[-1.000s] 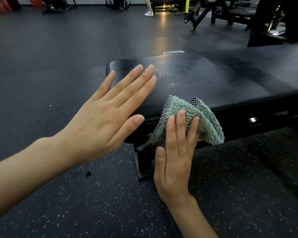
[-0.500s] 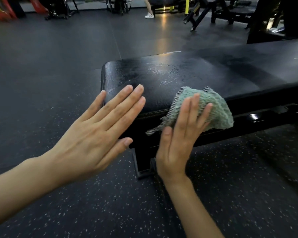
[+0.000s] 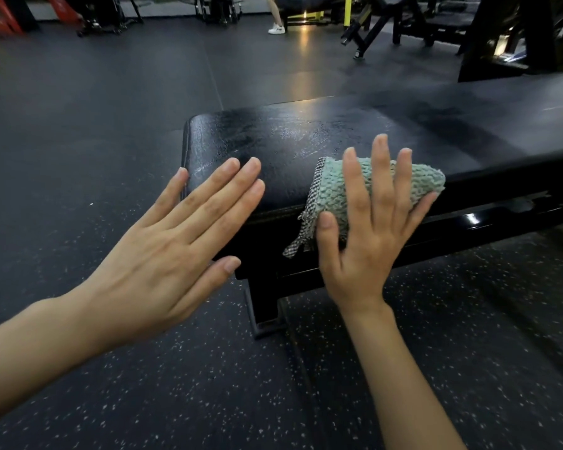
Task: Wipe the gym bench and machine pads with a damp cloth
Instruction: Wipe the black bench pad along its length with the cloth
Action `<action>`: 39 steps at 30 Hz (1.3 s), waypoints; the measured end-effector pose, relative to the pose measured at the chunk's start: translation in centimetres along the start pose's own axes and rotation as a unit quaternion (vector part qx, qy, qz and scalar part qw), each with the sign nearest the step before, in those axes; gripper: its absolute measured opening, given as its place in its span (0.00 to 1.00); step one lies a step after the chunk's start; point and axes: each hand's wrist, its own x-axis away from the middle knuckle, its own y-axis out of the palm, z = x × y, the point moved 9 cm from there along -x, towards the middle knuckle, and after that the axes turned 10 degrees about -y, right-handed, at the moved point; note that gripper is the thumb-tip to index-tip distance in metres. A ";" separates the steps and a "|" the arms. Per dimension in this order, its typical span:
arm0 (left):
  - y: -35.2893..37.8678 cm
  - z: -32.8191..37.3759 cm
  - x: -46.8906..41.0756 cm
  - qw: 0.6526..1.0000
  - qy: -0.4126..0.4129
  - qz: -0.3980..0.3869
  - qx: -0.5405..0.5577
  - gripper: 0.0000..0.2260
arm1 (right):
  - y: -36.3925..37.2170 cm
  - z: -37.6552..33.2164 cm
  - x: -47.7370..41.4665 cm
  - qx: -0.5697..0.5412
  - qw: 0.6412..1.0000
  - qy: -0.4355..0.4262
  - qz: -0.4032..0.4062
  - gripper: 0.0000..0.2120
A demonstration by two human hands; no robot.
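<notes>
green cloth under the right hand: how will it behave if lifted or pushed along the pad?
Likely floppy: the green cloth drapes over the edge of the bench pad, one corner hanging loose. Probably light, since a flat right hand alone pins it. Pushed, it would likely bunch more than slide as a sheet; it is already folded, and the pad shows wet streaks.

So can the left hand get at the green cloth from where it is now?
Probably yes. The left hand is open beside the green cloth, bare bench pad between them; only the right hand, pressed flat on top, covers part of it.
</notes>
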 end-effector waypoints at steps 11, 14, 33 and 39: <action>-0.1 0.0 -0.1 1.000 0.003 0.009 0.007 0.27 | 2.7 -7.9 3.9 -0.120 0.992 0.006 -0.043 0.25; -0.1 0.1 -0.1 1.000 0.000 0.013 0.007 0.27 | 2.6 -7.3 4.3 -0.095 0.994 -0.021 -0.053 0.25; 0.0 0.0 -0.2 1.000 -0.001 0.015 0.013 0.27 | 3.6 -9.2 5.5 -0.235 0.972 0.005 -0.028 0.27; 0.0 0.2 -0.3 1.000 -0.005 0.021 0.020 0.27 | 2.4 -6.5 4.7 -0.100 0.993 -0.050 -0.032 0.26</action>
